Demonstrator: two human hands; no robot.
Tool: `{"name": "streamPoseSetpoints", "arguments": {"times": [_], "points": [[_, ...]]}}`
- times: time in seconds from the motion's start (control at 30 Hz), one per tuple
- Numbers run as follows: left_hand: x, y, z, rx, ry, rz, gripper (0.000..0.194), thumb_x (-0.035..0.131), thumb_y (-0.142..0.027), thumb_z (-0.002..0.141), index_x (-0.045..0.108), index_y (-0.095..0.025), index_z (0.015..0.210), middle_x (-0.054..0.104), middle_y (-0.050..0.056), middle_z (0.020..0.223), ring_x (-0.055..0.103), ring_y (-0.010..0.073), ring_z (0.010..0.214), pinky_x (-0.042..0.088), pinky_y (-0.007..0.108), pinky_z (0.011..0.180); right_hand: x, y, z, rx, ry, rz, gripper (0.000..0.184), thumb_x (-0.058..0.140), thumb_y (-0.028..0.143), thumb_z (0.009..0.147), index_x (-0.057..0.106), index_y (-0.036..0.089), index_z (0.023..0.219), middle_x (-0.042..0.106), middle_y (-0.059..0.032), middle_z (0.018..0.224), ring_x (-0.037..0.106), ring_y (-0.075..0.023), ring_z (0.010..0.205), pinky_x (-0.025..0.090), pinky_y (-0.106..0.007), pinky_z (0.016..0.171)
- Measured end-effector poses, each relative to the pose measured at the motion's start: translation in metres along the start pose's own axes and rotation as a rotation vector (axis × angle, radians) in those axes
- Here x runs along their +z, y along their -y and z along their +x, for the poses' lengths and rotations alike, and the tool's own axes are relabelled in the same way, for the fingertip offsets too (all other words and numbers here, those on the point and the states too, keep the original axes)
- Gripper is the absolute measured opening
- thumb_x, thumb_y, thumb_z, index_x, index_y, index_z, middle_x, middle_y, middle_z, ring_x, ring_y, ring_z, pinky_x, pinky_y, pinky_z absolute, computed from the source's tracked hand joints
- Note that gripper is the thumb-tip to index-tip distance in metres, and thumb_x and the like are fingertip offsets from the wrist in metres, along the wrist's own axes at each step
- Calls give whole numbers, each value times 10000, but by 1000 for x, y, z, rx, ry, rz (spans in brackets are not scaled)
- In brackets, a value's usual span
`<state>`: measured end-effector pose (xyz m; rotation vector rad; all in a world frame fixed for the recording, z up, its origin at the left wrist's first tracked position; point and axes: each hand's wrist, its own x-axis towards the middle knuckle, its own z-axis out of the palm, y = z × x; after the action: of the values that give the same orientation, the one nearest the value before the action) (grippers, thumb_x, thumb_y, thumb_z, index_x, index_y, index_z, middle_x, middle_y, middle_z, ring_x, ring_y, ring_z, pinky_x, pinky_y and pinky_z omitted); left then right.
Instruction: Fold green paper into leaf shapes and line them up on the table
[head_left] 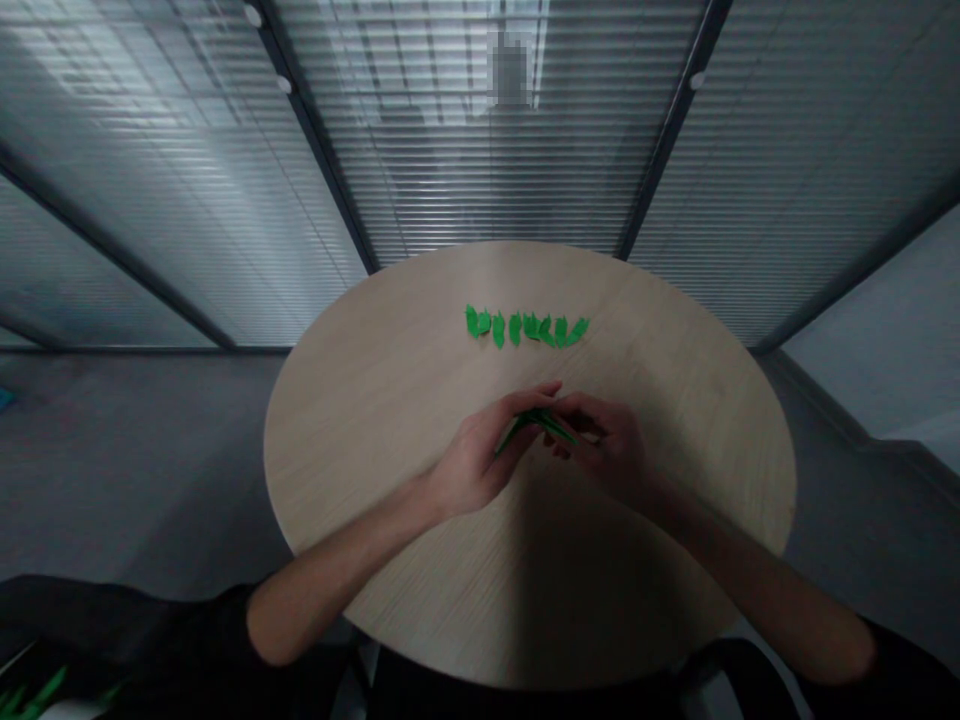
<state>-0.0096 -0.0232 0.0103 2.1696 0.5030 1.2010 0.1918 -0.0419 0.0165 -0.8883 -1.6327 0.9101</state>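
Observation:
My left hand [480, 455] and my right hand [613, 447] meet over the middle of the round wooden table [360, 400]. Between them they hold dark green leaf-like pieces [536, 416], seen nearly edge-on and fanned into an inverted V. The left fingers curl round one side, while the right thumb and fingers pinch the other. How many pieces there are is unclear. Beyond my hands, several bright green leaves [515, 329] lie in a rough row on the tabletop, some touching each other, apart from both hands.
Glass panels with blinds [480, 190] and dark frames stand behind the table's far edge. Green foliage [45, 697] shows at the lower left corner. Grey floor [150, 450] surrounds the table, and a shadow falls across its near side.

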Motion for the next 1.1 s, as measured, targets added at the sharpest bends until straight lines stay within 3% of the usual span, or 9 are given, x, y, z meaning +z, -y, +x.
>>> {"name": "streamPoseSetpoints", "arguments": {"times": [0.27, 0.33, 0.47, 0.53, 0.67, 0.87, 1.1], "points": [[0, 0, 1, -36, -57, 36, 551, 629, -166, 1006, 442, -260, 1515, 612, 150, 1473, 655, 259, 1304, 594, 436, 1059, 1, -2, -3, -55, -61, -99, 167, 705, 340, 958, 707, 201, 865, 703, 19, 648, 645, -99, 521, 515, -201, 508], [0, 0, 2, 7, -157, 112, 541, 726, -195, 947, 491, -242, 1432, 603, 150, 1421, 649, 263, 1259, 598, 456, 1020, 2, -1, -2, -82, -123, -150, 164, 721, 341, 948, 715, 205, 856, 706, 19, 645, 647, -101, 525, 513, -204, 513], [-3, -6, 2, 117, -355, 409, 362, 848, -231, 831, 580, -209, 1073, 587, 93, 1202, 601, 249, 1145, 564, 440, 944, 5, 2, 0, -91, -252, -166, 158, 720, 338, 948, 722, 212, 853, 715, 18, 625, 655, -107, 502, 492, -201, 475], [-3, -9, 2, 138, -355, 494, 349, 870, -279, 814, 577, -210, 991, 576, 71, 1122, 588, 235, 1069, 545, 405, 879, 6, 4, 0, -80, -278, -159, 156, 721, 337, 947, 723, 213, 851, 724, 18, 625, 660, -106, 493, 485, -193, 462], [-3, -11, 1, 176, -311, 593, 388, 874, -381, 812, 593, -213, 1022, 588, 43, 983, 559, 215, 914, 486, 372, 777, 9, 4, -1, -94, -273, -186, 123, 715, 303, 941, 734, 212, 860, 754, 14, 657, 677, -106, 497, 501, -184, 466], [1, -8, 4, 171, -283, 655, 204, 753, -254, 904, 588, -201, 1012, 625, 48, 931, 550, 204, 847, 446, 355, 728, 11, 1, -2, -175, -259, -322, 89, 711, 245, 920, 741, 204, 847, 768, 8, 690, 712, -118, 558, 563, -199, 564], [4, -11, 5, 202, -288, 671, 119, 677, -153, 922, 582, -204, 974, 640, 34, 852, 555, 189, 785, 423, 350, 705, 13, 6, -4, -228, -278, -363, 127, 705, 204, 898, 692, 193, 772, 694, 32, 612, 636, -88, 506, 517, -174, 536]]}}
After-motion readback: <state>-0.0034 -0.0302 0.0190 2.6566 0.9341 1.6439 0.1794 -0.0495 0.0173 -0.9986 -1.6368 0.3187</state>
